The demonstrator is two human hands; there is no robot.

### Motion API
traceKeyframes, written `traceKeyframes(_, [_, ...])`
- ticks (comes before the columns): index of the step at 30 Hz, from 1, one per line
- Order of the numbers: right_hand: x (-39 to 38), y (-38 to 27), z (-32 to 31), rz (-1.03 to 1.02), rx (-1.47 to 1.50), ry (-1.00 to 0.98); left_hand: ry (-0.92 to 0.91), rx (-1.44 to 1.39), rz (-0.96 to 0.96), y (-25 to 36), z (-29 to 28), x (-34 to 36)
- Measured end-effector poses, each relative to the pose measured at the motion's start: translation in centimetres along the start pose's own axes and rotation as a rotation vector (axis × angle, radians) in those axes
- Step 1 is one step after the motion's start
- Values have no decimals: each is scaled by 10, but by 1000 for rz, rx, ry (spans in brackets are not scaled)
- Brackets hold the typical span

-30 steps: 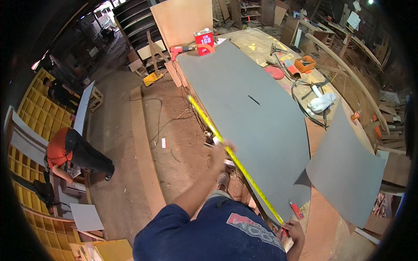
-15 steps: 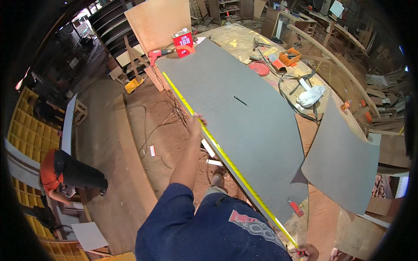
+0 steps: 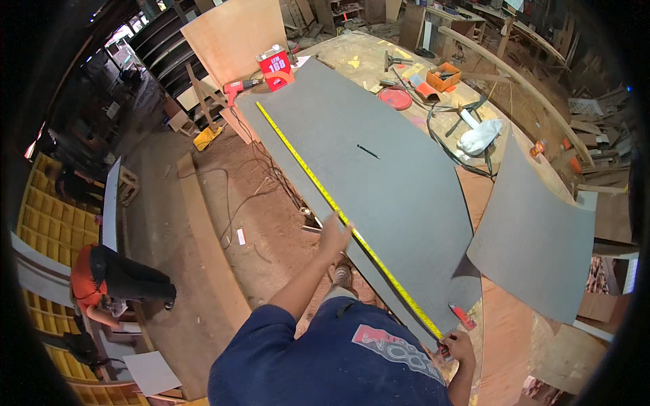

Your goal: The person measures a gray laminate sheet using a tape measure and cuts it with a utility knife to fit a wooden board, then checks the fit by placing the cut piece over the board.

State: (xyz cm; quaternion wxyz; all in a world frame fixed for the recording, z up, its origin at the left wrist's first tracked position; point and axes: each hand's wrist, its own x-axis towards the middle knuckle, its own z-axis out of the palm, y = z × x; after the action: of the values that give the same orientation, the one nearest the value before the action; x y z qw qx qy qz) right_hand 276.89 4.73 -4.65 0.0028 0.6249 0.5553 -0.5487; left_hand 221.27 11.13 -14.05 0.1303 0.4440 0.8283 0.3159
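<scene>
Right hand [image 3: 460,346]: down at the near end, and you've got it closed around the case of the tape measure.
Tape measure [image 3: 298,157]: here it is, yellow blade out in one long slant across the big grey sheet [image 3: 406,183], running near that sheet's left edge toward the far end.
Left hand [image 3: 334,237]: you're right at the blade, about midway along, fingers overlapping the sheet's edge; whether they pinch the tape or only rest by it, I cannot tell.
Red cutter [image 3: 462,317]: just beyond your right hand, lying near the sheet's near corner.
Pen [image 3: 369,151]: slim and black, flat on the grey surface, to the right of the blade.
Second grey sheet [image 3: 535,230]: over on your right, curving up at its far side.
Far end: a red can [image 3: 276,68] stands upright, with a red heat gun [image 3: 240,86] just beside it.
Far right of the table [image 3: 325,47]: red lid [image 3: 395,99], orange box [image 3: 443,78] and white bag [image 3: 481,139].
Away to your left: a co-worker [image 3: 87,277] in an orange top bends forward.
</scene>
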Motion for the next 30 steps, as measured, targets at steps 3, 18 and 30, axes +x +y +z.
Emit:
traceKeyframes(3, [1,-14,3,63,20,-32,-255,109,289,33,6,-78])
traceKeyframes(18, [74,-26,18,-331,-223,267,-410,461,334,114,28,-203])
traceKeyframes(30, [102,-23,48,-383,-184,288,-372,463,212,103,46,-213])
